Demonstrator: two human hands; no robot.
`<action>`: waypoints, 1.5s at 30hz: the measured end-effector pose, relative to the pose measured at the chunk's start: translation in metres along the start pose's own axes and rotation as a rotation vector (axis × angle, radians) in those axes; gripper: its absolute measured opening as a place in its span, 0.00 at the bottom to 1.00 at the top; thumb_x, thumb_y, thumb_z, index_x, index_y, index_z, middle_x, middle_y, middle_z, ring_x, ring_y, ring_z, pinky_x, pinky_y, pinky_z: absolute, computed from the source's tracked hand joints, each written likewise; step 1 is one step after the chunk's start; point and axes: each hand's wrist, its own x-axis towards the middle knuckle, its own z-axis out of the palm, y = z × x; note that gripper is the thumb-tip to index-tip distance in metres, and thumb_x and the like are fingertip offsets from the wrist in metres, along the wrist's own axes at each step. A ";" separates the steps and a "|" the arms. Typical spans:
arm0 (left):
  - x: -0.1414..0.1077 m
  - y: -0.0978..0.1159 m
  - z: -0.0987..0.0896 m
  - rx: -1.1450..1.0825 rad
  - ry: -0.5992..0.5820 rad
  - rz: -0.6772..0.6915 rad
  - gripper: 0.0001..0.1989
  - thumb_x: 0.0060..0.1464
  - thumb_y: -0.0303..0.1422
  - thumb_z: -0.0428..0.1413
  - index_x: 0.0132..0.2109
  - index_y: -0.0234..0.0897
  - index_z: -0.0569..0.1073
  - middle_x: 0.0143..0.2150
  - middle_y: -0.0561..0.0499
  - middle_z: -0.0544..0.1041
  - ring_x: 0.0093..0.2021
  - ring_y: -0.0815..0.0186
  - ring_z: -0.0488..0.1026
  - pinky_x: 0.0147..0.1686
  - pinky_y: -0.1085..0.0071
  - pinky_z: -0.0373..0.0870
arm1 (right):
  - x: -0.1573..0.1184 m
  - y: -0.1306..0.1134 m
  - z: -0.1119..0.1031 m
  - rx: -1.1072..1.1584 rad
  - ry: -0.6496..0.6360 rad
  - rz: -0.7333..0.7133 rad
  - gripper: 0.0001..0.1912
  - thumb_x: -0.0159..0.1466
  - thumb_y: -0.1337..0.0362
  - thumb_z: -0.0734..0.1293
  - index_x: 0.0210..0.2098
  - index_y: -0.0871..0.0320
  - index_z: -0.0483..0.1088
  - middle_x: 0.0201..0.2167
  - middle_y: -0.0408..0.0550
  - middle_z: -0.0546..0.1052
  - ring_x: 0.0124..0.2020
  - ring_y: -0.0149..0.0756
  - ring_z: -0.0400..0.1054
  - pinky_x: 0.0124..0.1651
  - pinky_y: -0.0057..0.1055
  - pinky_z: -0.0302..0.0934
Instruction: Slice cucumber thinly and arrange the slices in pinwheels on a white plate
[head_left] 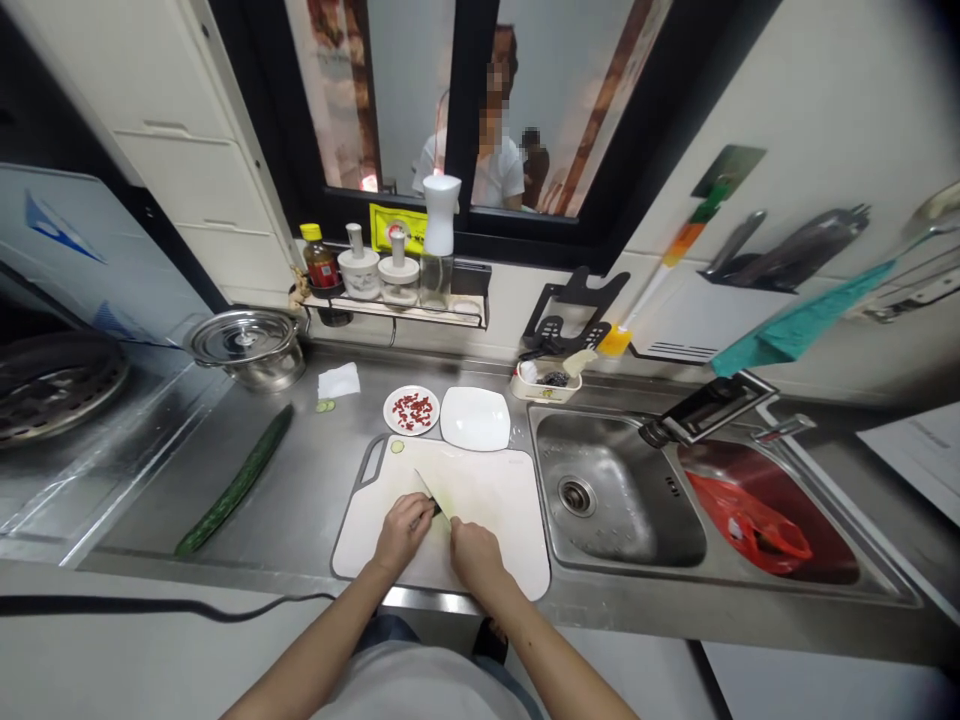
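"While most of its handle is hidden, what can be logged of the knife (433,492)?"

"Blade over the cutting board (510,560), near its middle, tip pointing forward and to the left. Whether the edge touches the board: cannot tell. Right hand (477,558): grip clamped on the handle."

"And the left hand (406,530)?"

"Fingers bunched just beside the blade, at a small dark piece (437,508), mostly hidden. Whether that grip is clamped on the piece, I cannot tell."

"Anything else on the board?"

"One pale green cucumber slice (397,447), near the far left corner."

"Beyond the far edge?"

"White plate (388,410) bearing chopped red bits (412,412); just right of it, a white dish (475,418). Both stand on the steel table (322,480)."

"Left side?"

"Whole cucumber (240,485), lying at a slant, well apart from the board. Farther back, two slices (325,406) near a white paper (339,380); left of those, a lidded pot (259,372)."

"Right side?"

"Double sink (622,440), just beside the board. Red bag (750,520) in the right basin."

"Back wall?"

"Shelf (349,303) carrying a yellow-capped bottle (322,265), two white jars (360,277) and a tall white-topped grinder (439,235). Above it, a window (463,120); a person in a white top (499,175) shows in the glass."
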 end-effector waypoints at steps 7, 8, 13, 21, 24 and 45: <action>0.000 0.000 0.001 -0.009 0.015 0.003 0.08 0.59 0.31 0.51 0.39 0.40 0.76 0.39 0.48 0.77 0.41 0.64 0.74 0.41 0.66 0.72 | 0.005 0.000 -0.006 0.009 -0.008 -0.012 0.17 0.66 0.72 0.52 0.45 0.61 0.69 0.37 0.57 0.78 0.42 0.41 0.73 0.40 0.31 0.62; 0.000 0.000 0.001 -0.007 0.013 0.001 0.08 0.60 0.31 0.51 0.39 0.40 0.76 0.39 0.48 0.78 0.41 0.64 0.74 0.42 0.66 0.72 | 0.006 0.000 -0.006 0.010 -0.007 -0.017 0.17 0.65 0.72 0.52 0.46 0.62 0.69 0.38 0.57 0.78 0.42 0.41 0.73 0.40 0.31 0.62; -0.001 0.000 0.000 0.005 0.008 -0.012 0.10 0.60 0.31 0.50 0.40 0.39 0.76 0.40 0.47 0.78 0.43 0.64 0.73 0.43 0.66 0.72 | 0.009 0.001 -0.003 0.015 0.024 -0.051 0.18 0.65 0.73 0.52 0.46 0.63 0.69 0.38 0.57 0.78 0.43 0.42 0.73 0.42 0.32 0.62; -0.001 -0.001 0.000 0.005 0.006 0.003 0.10 0.60 0.31 0.50 0.40 0.40 0.76 0.40 0.47 0.77 0.43 0.64 0.73 0.43 0.66 0.72 | 0.017 -0.003 0.006 0.032 0.080 -0.038 0.16 0.66 0.71 0.52 0.45 0.62 0.69 0.37 0.57 0.78 0.41 0.41 0.73 0.41 0.31 0.62; -0.002 -0.002 0.001 -0.002 0.010 0.001 0.09 0.60 0.31 0.50 0.40 0.40 0.76 0.40 0.47 0.77 0.43 0.64 0.73 0.43 0.66 0.72 | 0.017 -0.004 0.004 0.036 0.076 -0.034 0.16 0.67 0.71 0.52 0.45 0.63 0.69 0.37 0.57 0.78 0.42 0.41 0.73 0.40 0.31 0.63; 0.000 0.002 0.000 -0.013 -0.008 -0.030 0.08 0.60 0.30 0.50 0.39 0.39 0.75 0.39 0.48 0.76 0.42 0.64 0.72 0.43 0.65 0.71 | 0.006 -0.003 -0.002 0.014 0.019 -0.001 0.18 0.65 0.73 0.52 0.46 0.63 0.69 0.38 0.58 0.78 0.43 0.42 0.73 0.40 0.32 0.62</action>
